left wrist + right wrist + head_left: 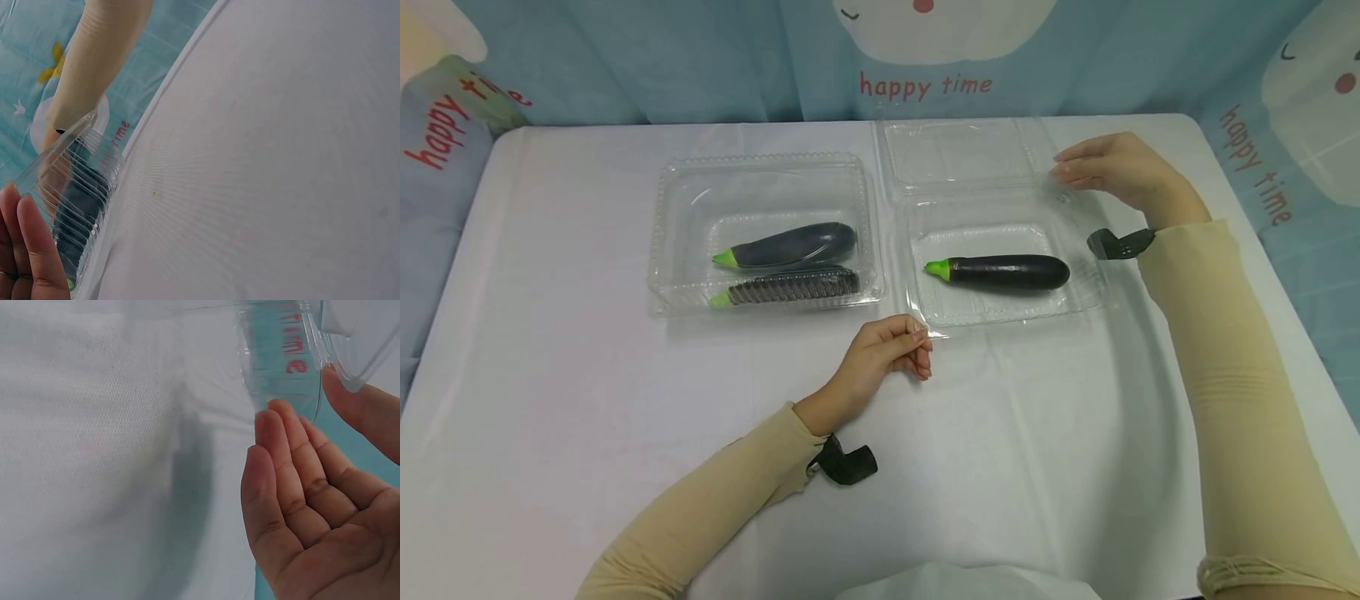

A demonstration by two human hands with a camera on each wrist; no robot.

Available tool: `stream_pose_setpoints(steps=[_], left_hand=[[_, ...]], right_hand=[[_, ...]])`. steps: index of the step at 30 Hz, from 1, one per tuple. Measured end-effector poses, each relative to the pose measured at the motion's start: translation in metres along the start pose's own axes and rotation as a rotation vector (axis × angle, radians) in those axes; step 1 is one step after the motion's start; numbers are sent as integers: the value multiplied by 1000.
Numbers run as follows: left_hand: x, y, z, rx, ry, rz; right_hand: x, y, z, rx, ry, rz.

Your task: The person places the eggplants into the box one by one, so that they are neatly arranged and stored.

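Observation:
A clear plastic clamshell box [1007, 321] lies with its lid [958, 154] folded back. Inside the box rests a dark eggplant [1011, 272] with a bright green stem end pointing left. At the box's near left corner, my left hand [880, 358] pinches the rim between thumb and forefinger, its other fingers loosely curled. My right hand [1120, 175] is at the lid's right edge. In the right wrist view, the thumb [362, 409] and fingers lie on either side of that clear edge.
To the left stands a second clear clamshell box [685, 192], its lid closed over two eggplants [797, 246]. White cloth [550, 375] covers the table. A blue printed curtain [715, 67] hangs along the back and sides.

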State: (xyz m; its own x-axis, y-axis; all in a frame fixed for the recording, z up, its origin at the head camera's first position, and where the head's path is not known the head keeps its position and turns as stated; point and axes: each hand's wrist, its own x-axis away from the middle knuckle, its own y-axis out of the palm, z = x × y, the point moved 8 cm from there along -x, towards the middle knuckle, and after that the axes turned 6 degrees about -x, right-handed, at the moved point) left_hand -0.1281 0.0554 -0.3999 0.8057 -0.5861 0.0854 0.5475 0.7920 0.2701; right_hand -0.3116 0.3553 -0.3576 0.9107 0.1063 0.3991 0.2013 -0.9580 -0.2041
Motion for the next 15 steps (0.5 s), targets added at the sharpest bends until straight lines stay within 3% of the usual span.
stream_pose_setpoints(steps=[8, 15], left_hand=[[1, -2, 0, -5, -3, 5], [1, -2, 1, -11, 5, 1]], right_hand=[[2, 1, -4, -43, -30, 31], [6, -7, -6, 133, -36, 119]])
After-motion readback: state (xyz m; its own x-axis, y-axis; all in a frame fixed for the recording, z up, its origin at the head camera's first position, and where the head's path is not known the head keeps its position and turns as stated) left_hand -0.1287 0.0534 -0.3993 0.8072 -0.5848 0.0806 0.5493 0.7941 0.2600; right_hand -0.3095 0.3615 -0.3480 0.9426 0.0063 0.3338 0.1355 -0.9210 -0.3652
